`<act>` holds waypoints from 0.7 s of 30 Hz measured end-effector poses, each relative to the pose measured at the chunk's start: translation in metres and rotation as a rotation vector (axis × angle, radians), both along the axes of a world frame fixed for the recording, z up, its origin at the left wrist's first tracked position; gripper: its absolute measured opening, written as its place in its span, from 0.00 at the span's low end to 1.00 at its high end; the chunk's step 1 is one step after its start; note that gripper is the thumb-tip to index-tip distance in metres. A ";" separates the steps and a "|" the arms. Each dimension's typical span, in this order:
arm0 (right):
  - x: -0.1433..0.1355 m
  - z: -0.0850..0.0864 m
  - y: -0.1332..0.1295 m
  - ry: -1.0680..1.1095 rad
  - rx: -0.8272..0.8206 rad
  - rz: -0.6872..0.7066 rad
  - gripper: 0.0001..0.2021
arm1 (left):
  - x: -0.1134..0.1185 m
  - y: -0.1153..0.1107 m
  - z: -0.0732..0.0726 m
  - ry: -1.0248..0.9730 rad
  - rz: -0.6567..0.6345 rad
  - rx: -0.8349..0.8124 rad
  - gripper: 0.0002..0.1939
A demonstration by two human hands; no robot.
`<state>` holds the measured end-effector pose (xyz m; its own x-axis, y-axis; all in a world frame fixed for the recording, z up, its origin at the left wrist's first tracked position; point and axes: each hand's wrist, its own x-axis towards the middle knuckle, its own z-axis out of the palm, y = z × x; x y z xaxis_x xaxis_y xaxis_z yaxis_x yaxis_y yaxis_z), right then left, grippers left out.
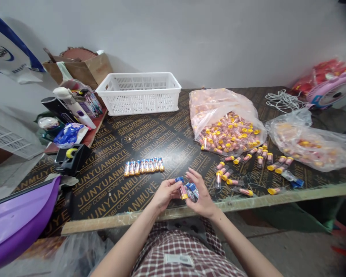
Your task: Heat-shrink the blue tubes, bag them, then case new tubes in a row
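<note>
My left hand (pixel 167 192) pinches a small clear tube (pixel 182 189) with a yellow cap at its lower end and blue at its upper end. My right hand (pixel 202 195) curves around several small blue-and-clear pieces (pixel 193 189); its thumb and fingertips are close to the tube. What these pieces are is too small to make out. Ahead and to the left, a neat row of blue-and-yellow tubes (pixel 144 166) lies side by side on the dark plywood table (pixel 109 192). Loose yellow-capped tubes (pixel 218 179) are scattered to the right of my right hand.
A large plastic bag (pixel 219 100) spills yellow-capped tubes; another bag (pixel 311 148) lies right of it. A white basket (pixel 140 102) stands at the back. Left are a tape dispenser (pixel 72 157) and purple dustpan-like piece (pixel 25 227). A pink fan (pixel 333 90) and white cable (pixel 285 100) are far right.
</note>
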<state>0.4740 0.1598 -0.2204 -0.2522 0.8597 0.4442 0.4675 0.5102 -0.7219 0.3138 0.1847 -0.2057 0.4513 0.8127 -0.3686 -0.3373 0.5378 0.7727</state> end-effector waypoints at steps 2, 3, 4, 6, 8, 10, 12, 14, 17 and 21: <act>0.001 0.004 0.003 -0.007 -0.027 0.113 0.39 | 0.000 -0.002 0.002 0.004 -0.022 0.000 0.18; 0.002 0.005 0.003 -0.006 -0.037 0.159 0.39 | 0.000 -0.002 0.002 0.005 -0.028 0.000 0.18; 0.002 0.005 0.004 -0.002 -0.045 0.190 0.39 | 0.000 -0.003 0.002 0.005 -0.032 0.002 0.18; 0.001 0.004 0.004 0.011 -0.055 0.209 0.39 | 0.000 -0.005 0.000 0.007 -0.043 0.007 0.18; 0.001 0.002 0.003 0.031 -0.065 0.196 0.39 | -0.001 -0.006 -0.001 0.012 -0.051 0.013 0.18; 0.000 0.000 0.002 0.057 -0.068 0.182 0.39 | -0.001 -0.007 -0.001 0.015 -0.054 0.014 0.20; -0.001 -0.002 0.000 0.091 -0.073 0.174 0.39 | 0.000 -0.008 0.000 0.015 -0.057 0.014 0.20; -0.001 -0.003 -0.001 0.127 -0.081 0.172 0.39 | 0.000 -0.008 0.001 0.012 -0.063 0.013 0.21; -0.002 -0.003 -0.001 0.162 -0.086 0.177 0.40 | 0.001 -0.008 0.004 0.009 -0.064 0.008 0.20; -0.002 -0.003 -0.002 0.167 -0.074 0.162 0.39 | 0.000 -0.007 0.005 0.020 -0.060 0.005 0.21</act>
